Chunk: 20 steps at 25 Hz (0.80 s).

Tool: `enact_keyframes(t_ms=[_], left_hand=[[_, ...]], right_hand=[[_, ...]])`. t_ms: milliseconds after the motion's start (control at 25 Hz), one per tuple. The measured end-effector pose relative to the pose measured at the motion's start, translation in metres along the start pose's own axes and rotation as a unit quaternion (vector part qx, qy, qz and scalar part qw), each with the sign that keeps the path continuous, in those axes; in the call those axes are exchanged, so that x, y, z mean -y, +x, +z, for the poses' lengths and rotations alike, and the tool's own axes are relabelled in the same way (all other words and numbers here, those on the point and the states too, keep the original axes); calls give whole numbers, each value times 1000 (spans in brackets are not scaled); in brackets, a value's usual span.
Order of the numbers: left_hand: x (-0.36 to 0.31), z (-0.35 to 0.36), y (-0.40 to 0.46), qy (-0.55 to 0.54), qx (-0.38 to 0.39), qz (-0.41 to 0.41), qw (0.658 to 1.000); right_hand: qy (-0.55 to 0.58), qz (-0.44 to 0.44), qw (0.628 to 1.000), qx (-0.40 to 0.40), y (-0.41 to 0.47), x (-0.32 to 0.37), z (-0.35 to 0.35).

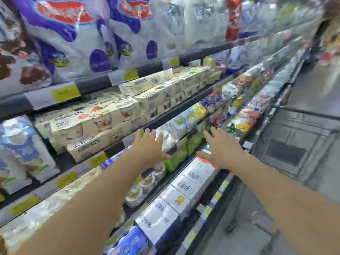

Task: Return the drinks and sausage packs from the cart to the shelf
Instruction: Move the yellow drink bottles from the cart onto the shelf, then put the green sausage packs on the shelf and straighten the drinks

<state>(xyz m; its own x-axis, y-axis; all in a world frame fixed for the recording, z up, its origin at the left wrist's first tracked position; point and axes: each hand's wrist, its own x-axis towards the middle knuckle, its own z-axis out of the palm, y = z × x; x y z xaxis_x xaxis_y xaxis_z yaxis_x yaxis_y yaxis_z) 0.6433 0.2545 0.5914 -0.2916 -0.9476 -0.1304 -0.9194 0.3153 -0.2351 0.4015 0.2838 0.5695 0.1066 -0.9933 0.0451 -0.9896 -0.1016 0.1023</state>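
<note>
— Where are the hands?

— Both reach into the chiller shelf [171,115]. The left hand [150,146] at ten o'clock and the right hand [221,147] at two flank the green packs [176,157], fingers spread, each grip loose and holding nothing.

— And the cart?

— The cart [294,144] stands at three o'clock, just beside the shelf. White milk cartons [185,188] line the tier at six o'clock.

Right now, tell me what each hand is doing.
Left hand: open, fingers spread, holding nothing.
Right hand: open, fingers spread, holding nothing, beside the green packs.
</note>
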Motion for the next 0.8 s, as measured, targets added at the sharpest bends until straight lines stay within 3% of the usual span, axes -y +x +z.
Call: enact_keyframes(t_ms=[240, 440, 800], left_hand=[[-155, -14, 88, -3, -25, 82, 996], [-296, -37, 147, 8, -5, 180, 984], [-465, -21, 281, -6, 28, 304, 952]], right_hand=[[5, 120, 992, 29, -47, -174, 46], [44, 248, 964, 90, -103, -297, 81], [127, 358, 920, 100, -87, -424, 143]])
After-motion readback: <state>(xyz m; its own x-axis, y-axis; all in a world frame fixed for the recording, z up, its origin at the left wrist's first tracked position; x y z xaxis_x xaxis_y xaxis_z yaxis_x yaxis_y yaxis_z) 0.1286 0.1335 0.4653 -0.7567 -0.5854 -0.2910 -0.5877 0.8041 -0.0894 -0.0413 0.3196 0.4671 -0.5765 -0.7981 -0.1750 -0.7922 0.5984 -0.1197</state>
